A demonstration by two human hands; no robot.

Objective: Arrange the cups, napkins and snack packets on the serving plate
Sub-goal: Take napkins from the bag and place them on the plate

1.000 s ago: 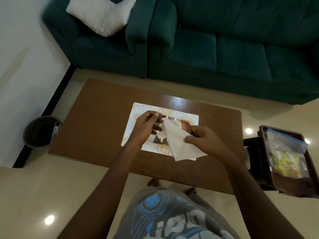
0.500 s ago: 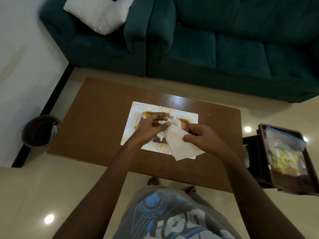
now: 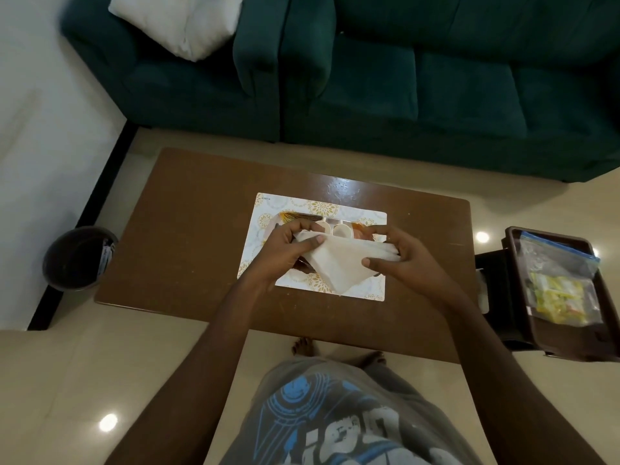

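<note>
large pale letters cross the person's grey t-shirt (image 3: 335, 414), cut off at the frame's edge and unreadable; tiny print on the patterned serving plate (image 3: 268, 213), far-left corner, is too small to read.

A green sofa (image 3: 188, 92) with a white pillow (image 3: 181, 21) stands beyond the brown bench (image 3: 188, 229), and a dark bin (image 3: 77, 260) sits on the floor (image 3: 67, 380) at its left.
</note>
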